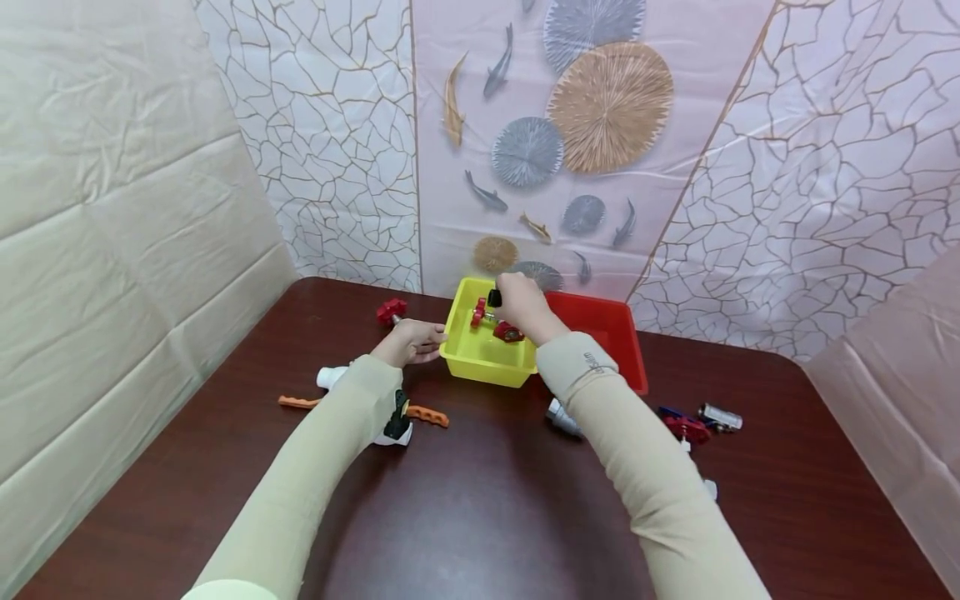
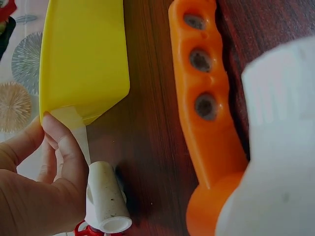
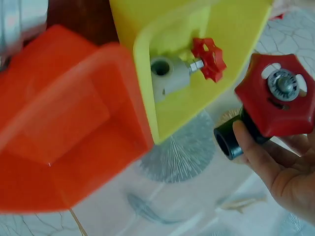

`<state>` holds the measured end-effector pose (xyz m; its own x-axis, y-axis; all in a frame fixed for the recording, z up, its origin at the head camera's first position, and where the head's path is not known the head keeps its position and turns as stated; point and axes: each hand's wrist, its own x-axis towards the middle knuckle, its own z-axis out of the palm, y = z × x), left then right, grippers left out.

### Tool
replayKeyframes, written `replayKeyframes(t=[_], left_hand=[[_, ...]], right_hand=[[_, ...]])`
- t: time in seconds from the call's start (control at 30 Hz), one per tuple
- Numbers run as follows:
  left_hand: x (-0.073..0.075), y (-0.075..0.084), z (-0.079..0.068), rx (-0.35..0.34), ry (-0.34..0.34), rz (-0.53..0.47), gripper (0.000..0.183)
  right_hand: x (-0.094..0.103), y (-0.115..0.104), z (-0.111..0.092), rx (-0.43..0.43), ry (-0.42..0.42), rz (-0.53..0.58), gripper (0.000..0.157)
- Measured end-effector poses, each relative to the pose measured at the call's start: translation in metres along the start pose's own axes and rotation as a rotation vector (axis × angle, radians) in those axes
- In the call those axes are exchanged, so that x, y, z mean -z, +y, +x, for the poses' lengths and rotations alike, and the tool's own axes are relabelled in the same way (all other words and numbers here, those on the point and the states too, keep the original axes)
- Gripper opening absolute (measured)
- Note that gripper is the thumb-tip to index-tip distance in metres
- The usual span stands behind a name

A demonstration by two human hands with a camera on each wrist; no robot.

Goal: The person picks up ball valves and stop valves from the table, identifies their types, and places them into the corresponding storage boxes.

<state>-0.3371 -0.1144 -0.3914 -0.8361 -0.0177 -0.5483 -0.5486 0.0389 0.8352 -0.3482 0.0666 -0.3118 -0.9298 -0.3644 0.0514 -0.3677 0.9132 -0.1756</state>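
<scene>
My right hand [image 1: 522,304] holds a valve with a black body [image 3: 228,139] and a red handwheel [image 3: 283,93], raised over the yellow bin [image 1: 487,371]. In the right wrist view the fingers and thumb grip the black body, the wheel facing the camera. Inside the bin lies a pale grey valve [image 3: 170,76] with a smaller red handwheel [image 3: 209,59]. At the bin's left side, my left hand [image 1: 420,340] pinches the rim between thumb and fingers, as the left wrist view shows. Behind that hand is a white valve [image 2: 109,199] with a red handwheel [image 1: 392,312].
A red bin [image 1: 633,350] stands right against the yellow one. Under the left forearm lie white valves with orange handles [image 1: 427,416] and a black part [image 1: 397,417]. Right of centre are a grey fitting [image 1: 562,418], a red handwheel [image 1: 686,429] and a silver tube [image 1: 722,417].
</scene>
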Motion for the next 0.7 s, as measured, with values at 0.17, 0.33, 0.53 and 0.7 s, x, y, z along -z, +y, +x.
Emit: replayKeyframes(t=[0.17,0.33,0.53,0.7], left_hand=[[-0.001,-0.001,0.003,0.006,-0.003,-0.013,0.038],[-0.001,-0.001,0.004,0.01,-0.015,-0.029,0.04],[0.001,0.0,0.002,-0.002,-0.022,-0.04,0.04],[-0.001,-0.001,0.001,0.0,-0.005,-0.033,0.037]], right_hand=[[-0.016,-0.008,0.005,-0.043,0.011,0.002,0.016],[-0.028,-0.017,0.011,-0.08,0.003,0.001,0.02],[-0.035,-0.027,0.013,-0.127,-0.004,0.057,0.022],[-0.047,-0.026,0.016,-0.181,-0.036,0.083,0.019]])
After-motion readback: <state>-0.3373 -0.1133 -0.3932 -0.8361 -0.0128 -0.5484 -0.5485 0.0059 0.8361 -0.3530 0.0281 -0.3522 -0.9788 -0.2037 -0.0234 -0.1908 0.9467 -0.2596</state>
